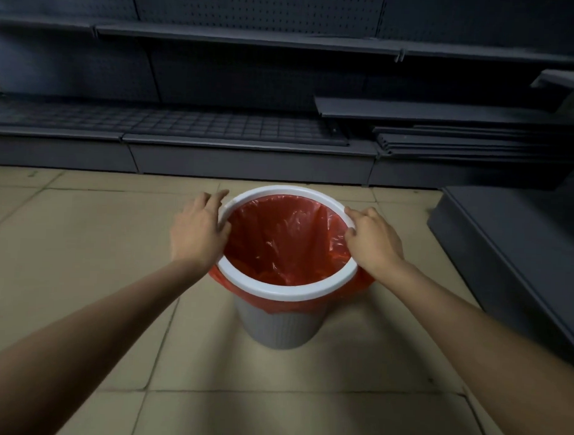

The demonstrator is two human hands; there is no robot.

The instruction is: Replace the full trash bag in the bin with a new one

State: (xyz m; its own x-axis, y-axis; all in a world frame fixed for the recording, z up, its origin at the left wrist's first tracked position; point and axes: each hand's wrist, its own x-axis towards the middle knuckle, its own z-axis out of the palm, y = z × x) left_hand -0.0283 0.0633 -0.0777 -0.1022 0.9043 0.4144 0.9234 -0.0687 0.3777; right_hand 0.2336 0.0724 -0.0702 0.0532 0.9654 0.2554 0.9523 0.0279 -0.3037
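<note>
A grey ribbed bin (277, 327) stands upright on the tiled floor in the middle of the view. A white ring (286, 290) sits on its top edge and clamps a red trash bag (285, 240) that lines the inside; the bag's edge hangs out below the ring. The bag looks empty. My left hand (199, 229) rests on the ring's left side, fingers spread over it. My right hand (372, 241) grips the ring's right side, thumb inside on the bag. No other bag is in view.
Dark metal store shelving (249, 144) runs along the back, close behind the bin. Loose shelf boards (461, 138) are stacked at the right. A dark low platform (518, 258) juts out on the right. Beige floor tiles (82, 259) spread to the left and front.
</note>
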